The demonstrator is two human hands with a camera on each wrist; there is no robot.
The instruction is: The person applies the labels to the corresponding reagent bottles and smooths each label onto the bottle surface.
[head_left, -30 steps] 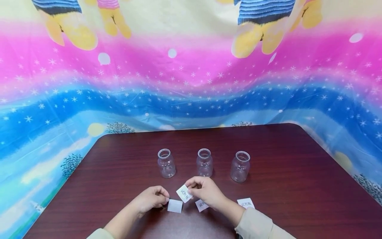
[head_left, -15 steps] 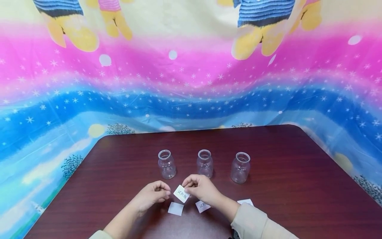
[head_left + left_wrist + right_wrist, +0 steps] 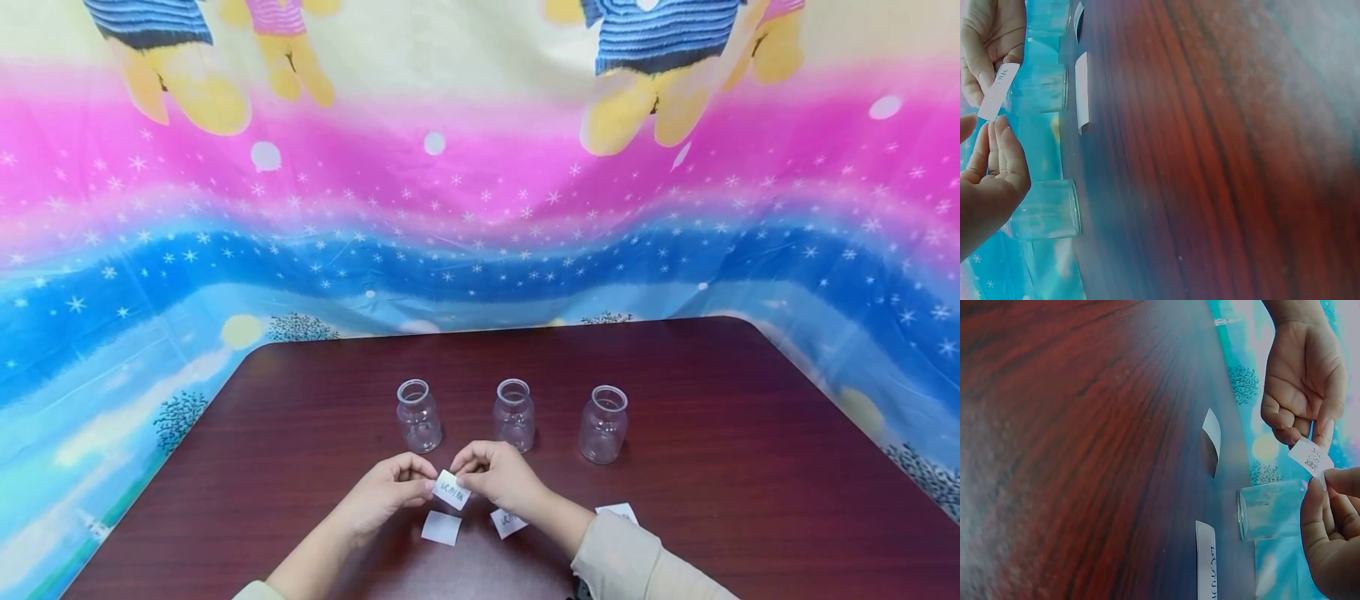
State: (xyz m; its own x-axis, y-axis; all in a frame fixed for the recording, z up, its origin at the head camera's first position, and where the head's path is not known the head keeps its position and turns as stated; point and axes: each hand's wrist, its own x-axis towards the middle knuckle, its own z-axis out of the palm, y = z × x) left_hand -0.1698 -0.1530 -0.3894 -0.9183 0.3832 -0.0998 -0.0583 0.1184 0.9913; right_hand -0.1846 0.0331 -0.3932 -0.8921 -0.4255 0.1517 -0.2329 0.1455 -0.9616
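My right hand [image 3: 504, 479] pinches a small white paper label [image 3: 452, 490] with dark handwritten characters, above the table. From the other side, the thumb and index finger of my left hand [image 3: 392, 493] meet at the label's left corner; the right wrist view shows that thumb against its edge. A blank-faced white slip [image 3: 441, 527] lies below the hands, curled up at its edges in the wrist views. Partly behind my right wrist are two more written labels, one near label [image 3: 508, 522] and one farther right label [image 3: 617, 510].
Three clear glass jars without lids stand in a row beyond the hands: left jar [image 3: 419, 417], middle jar [image 3: 514, 412], right jar [image 3: 603, 425]. The dark red wooden table [image 3: 300, 400] ends at a colourful printed backdrop [image 3: 480, 192].
My left hand has left the slip on the table and come up to the held label's left corner. The right hand has shifted slightly left with the label.
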